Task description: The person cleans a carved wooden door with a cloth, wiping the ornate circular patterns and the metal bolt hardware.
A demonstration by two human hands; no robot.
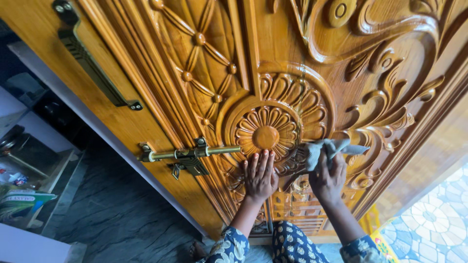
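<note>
A carved wooden door [161, 73] with a polished golden-brown finish fills the view. A round flower carving [266, 131] sits at its middle. My left hand [259, 176] rests flat on the carving just below the flower, fingers spread. My right hand [327, 179] grips a grey cloth [327, 148] and presses it against the leaf scrolls to the right of the flower. Both sleeves are blue with a floral print.
A brass sliding bolt [187, 155] runs left of the flower, near my left hand. A dark metal pull handle [92, 65] is fixed at the upper left. Dark stone floor [117, 214] and a shelf with items [24, 190] lie left; patterned tiles [434, 219] right.
</note>
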